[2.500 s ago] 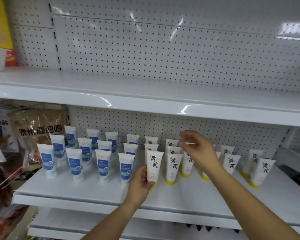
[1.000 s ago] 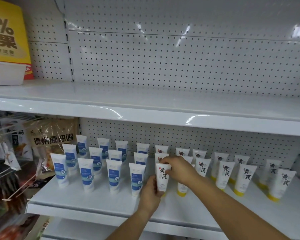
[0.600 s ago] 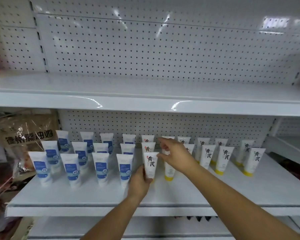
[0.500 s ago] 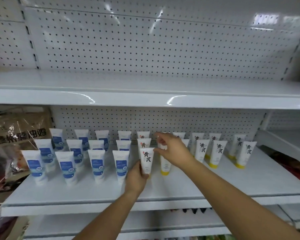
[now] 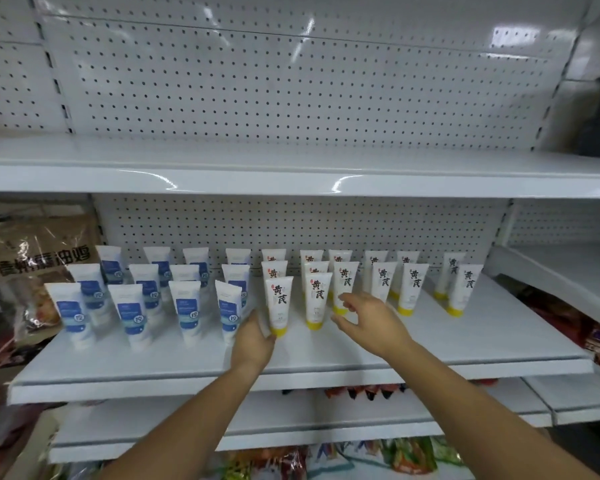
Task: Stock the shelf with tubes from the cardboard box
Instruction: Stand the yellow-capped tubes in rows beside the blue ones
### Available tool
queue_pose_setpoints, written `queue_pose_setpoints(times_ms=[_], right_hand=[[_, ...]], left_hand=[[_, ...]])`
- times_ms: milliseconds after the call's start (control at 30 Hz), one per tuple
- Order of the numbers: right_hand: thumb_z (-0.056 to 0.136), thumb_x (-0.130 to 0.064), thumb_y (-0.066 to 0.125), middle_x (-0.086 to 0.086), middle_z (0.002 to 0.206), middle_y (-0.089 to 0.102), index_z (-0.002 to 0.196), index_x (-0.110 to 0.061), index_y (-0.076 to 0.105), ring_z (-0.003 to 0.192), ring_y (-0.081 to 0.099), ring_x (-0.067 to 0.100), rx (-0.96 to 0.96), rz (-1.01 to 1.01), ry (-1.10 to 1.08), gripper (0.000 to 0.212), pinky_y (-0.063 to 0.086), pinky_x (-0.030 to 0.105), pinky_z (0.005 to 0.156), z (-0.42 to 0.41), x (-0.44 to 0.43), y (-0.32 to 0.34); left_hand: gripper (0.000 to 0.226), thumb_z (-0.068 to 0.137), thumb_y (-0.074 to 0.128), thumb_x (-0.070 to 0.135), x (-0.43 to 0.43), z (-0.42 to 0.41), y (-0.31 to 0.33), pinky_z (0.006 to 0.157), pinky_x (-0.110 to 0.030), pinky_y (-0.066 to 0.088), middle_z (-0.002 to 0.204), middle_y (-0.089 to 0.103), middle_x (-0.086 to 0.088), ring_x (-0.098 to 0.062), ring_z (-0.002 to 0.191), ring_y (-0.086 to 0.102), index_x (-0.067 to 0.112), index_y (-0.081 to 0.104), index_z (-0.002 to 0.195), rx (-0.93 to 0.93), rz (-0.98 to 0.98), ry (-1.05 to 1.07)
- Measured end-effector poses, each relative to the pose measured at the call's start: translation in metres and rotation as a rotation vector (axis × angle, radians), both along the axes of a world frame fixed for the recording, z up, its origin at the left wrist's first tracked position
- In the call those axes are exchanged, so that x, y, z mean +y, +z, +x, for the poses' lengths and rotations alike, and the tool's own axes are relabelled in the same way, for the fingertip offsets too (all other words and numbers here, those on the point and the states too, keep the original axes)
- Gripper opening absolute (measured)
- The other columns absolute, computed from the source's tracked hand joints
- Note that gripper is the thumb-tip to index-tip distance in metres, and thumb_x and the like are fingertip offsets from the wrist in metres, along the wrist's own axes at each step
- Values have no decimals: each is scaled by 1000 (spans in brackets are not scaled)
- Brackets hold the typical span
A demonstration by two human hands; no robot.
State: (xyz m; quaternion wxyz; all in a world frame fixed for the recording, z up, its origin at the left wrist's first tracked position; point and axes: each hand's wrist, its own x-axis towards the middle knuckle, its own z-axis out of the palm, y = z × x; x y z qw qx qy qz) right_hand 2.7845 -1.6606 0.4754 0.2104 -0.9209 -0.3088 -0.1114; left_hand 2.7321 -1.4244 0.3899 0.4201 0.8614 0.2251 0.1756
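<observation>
Our left hand [image 5: 253,344]: grips the front yellow-capped tube [image 5: 278,303] low down, near its cap.
Our right hand [image 5: 373,322]: released, fingers spread, holding nothing, just beside the neighbouring tube [image 5: 317,297].
Shelf [image 5: 326,355]: we see both tubes standing cap-down near its front edge.
Blue-labelled tubes [image 5: 187,306]: in rows to the left.
Other yellow-capped tubes [image 5: 413,285]: in rows behind and to the right, reaching back to the pegboard [image 5: 291,223].

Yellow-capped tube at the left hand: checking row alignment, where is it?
Head view, centre front of the middle shelf: the yellow-capped tube stands between a blue-labelled tube on its left and a matching tube on its right, left hand at its base.
</observation>
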Motion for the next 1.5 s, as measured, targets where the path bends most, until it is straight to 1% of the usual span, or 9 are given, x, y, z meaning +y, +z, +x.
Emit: queue_pose_setpoints(times_ms=[233, 567, 700, 800, 900, 1033, 1133, 1300, 1500], right_hand=[[92, -57, 49, 2, 138, 51, 142, -19, 43, 128, 46, 18, 66, -181, 97, 63, 47, 37, 97, -15, -14, -23], [89, -65, 44, 2, 126, 54, 133, -19, 49, 118, 49, 22, -20, -287, 284, 64, 45, 35, 92, -55, 8, -54], [89, -64, 44, 4, 123, 55, 130, -18, 51, 114, 50, 22, -32, -299, 396, 62, 46, 35, 91, -78, 36, -62], [88, -65, 44, 5, 126, 54, 130, -17, 52, 116, 50, 23, -23, -325, 490, 64, 47, 36, 93, -103, 65, -69], [87, -67, 45, 5, 129, 53, 131, -17, 51, 119, 50, 24, 12, -333, 576, 66, 47, 36, 94, -136, 97, -81], [86, -69, 44, 2, 123, 55, 128, -21, 53, 114, 53, 22, 33, -365, 688, 64, 50, 36, 87, -184, 139, -102], [82, -73, 37, 0, 114, 56, 119, -22, 57, 108, 55, 21, 40, -390, 773, 66, 48, 34, 81, -218, 170, -120], [85, -69, 42, 2, 119, 54, 122, -19, 54, 109, 54, 22, 92, -461, 859, 63, 47, 34, 79, -267, 222, -158], [88, -64, 43, 2, 118, 56, 120, -18, 56, 108, 54, 19, 129, -546, 898, 57, 48, 33, 81, -323, 292, -215]], left_hand=[[64, 92, 62, 27, -36, -36, 8, 104, -34, 41, 143, 50, -15, -29, 131, 47, 5, 37, 146, 108, 84, 56], [57, 86, 54, 49, -61, -115, 0, 96, -35, 48, 126, 59, -8, -24, 119, 53, 12, 56, 130, 238, 488, 34], [62, 85, 53, 55, -37, -162, -5, 95, -35, 48, 128, 58, -7, -25, 118, 54, 14, 53, 132, 363, 580, 62], [62, 83, 51, 59, -19, -207, -12, 93, -38, 49, 122, 61, -7, -27, 114, 56, 14, 58, 125, 440, 580, 120], [52, 76, 49, 64, 1, -257, -21, 79, -37, 53, 103, 64, -3, -26, 100, 62, 19, 61, 101, 523, 517, 181], [47, 82, 51, 59, 31, -324, -38, 73, -32, 50, 102, 61, -3, -26, 96, 60, 17, 60, 102, 673, 433, 241], [53, 82, 49, 59, 54, -371, -56, 86, -37, 52, 116, 62, -3, -23, 104, 59, 18, 61, 114, 734, 385, 303], [49, 85, 51, 56, 91, -437, -92, 80, -34, 50, 115, 61, -5, -23, 103, 59, 17, 60, 114, 825, 323, 367], [49, 86, 53, 52, 155, -492, -152, 86, -36, 48, 120, 60, -3, -23, 111, 57, 19, 59, 121, 927, 307, 308]])
